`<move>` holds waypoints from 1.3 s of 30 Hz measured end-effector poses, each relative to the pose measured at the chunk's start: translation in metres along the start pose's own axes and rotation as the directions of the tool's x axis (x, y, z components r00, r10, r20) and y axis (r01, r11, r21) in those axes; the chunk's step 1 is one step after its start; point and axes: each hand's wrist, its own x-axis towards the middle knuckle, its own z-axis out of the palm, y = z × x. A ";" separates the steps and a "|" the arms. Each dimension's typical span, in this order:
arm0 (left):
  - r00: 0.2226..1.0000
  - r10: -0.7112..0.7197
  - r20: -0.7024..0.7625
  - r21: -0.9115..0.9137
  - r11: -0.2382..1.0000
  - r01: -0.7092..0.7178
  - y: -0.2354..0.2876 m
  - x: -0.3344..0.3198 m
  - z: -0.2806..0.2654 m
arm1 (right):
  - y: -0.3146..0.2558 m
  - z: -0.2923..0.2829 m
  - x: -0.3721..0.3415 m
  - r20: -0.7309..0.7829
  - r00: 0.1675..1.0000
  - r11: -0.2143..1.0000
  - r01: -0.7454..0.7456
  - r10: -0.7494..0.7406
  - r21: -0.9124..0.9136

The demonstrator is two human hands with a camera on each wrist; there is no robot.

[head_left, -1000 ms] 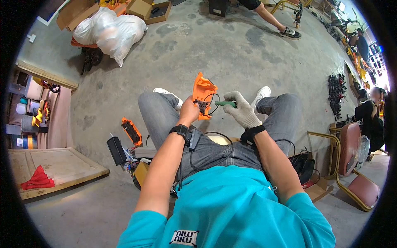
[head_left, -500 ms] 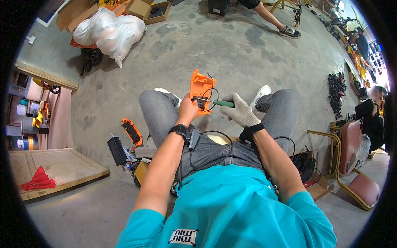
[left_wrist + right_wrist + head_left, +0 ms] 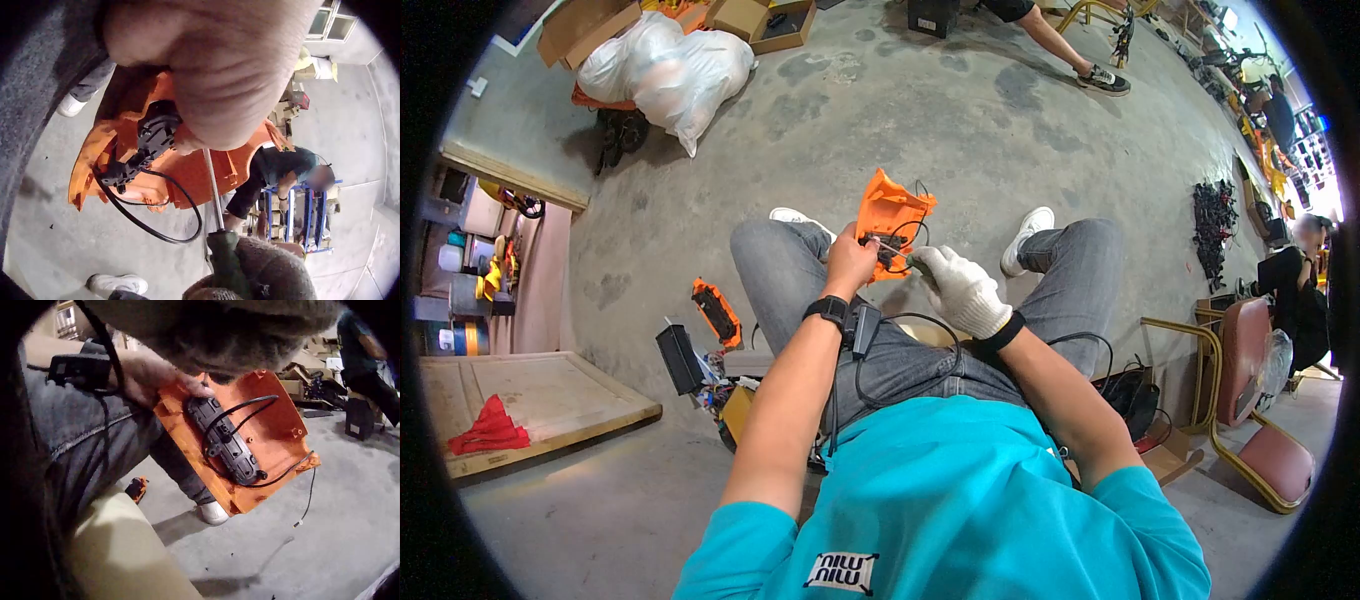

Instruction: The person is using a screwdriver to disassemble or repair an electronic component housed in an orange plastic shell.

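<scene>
My bare left hand (image 3: 852, 262) grips the near-left edge of an orange plastic shell (image 3: 890, 207). A black part (image 3: 226, 440) with a thin black cable lies inside the shell. My gloved right hand (image 3: 967, 292) holds a screwdriver by its green handle (image 3: 226, 262). The metal shaft (image 3: 214, 190) reaches toward the black part beside my left thumb; in the left wrist view its tip is hidden by the left hand. A loose cable end with a small connector (image 3: 299, 522) hangs from the shell.
A second orange shell with a black part (image 3: 718, 314) lies on the floor at left, near a black box (image 3: 680, 360). White bags (image 3: 665, 80) lie at the upper left. A pink chair (image 3: 1246, 360) stands at right. Another person's leg (image 3: 1055, 45) is at the top.
The right hand has moved left, closer to the shell, and now covers most of the green handle. The shell has turned slightly, its top edge tilting to the right.
</scene>
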 end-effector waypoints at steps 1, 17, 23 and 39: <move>1.000 0.004 0.001 0.041 0.999 -0.004 0.003 -0.001 -0.002 | -0.003 0.001 -0.001 0.002 1.000 1.000 0.001 -0.001 0.000; 0.989 0.144 0.020 0.038 0.989 -0.145 0.012 -0.011 -0.006 | -0.002 -0.041 0.016 0.680 0.635 0.031 -0.739 0.366 0.673; 0.992 0.110 0.066 0.087 0.989 -0.116 0.015 -0.013 -0.005 | 0.004 -0.028 0.016 0.649 0.630 0.237 -0.770 0.426 0.592; 0.988 0.150 0.048 0.041 0.988 -0.152 0.015 -0.014 -0.006 | 0.016 -0.025 0.012 0.824 0.508 -0.204 -0.805 0.249 0.558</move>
